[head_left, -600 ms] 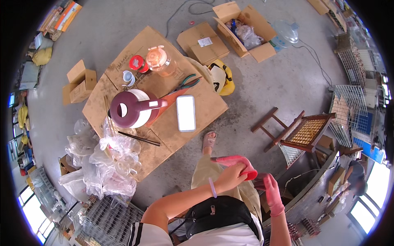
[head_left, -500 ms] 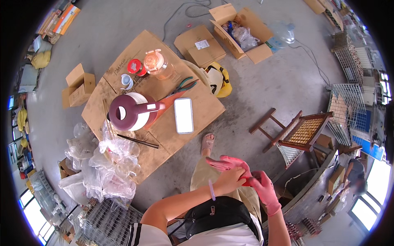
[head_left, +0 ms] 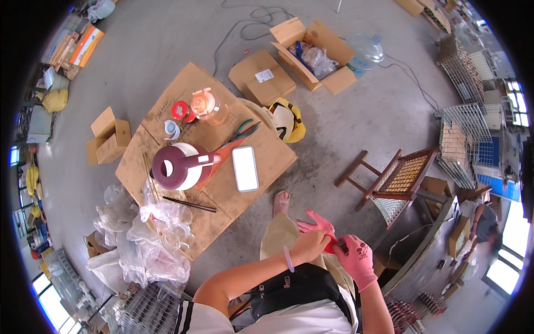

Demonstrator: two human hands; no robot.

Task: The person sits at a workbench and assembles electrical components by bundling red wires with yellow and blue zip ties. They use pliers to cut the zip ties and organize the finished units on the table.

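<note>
My left hand (head_left: 310, 247) is bare, with a lilac bangle at the wrist, and its fingers are closed on a loose pink work glove (head_left: 317, 222). The loose glove's fingers point up and to the left, and its red side shows near the cuff. My right hand (head_left: 356, 260) wears a matching pink glove and grips the same loose glove at its cuff end. The two hands are close together in front of my waist, above a black waist bag (head_left: 286, 286). Some of the left fingertips are hidden by the folded fabric.
A cardboard-covered table (head_left: 261, 167) at left holds a maroon-and-white thermos jug (head_left: 172, 167), a phone (head_left: 246, 168), pliers (head_left: 245, 131) and an orange-lidded bottle (head_left: 211, 107). Clear plastic bags (head_left: 150, 245) hang at its near corner. A wooden chair (head_left: 397, 181) lies tipped over at right.
Both hands stay on the loose glove, which has turned so its fingers spread more upward. My gloved right hand has rolled, showing its back. The whole view has shifted slightly.
</note>
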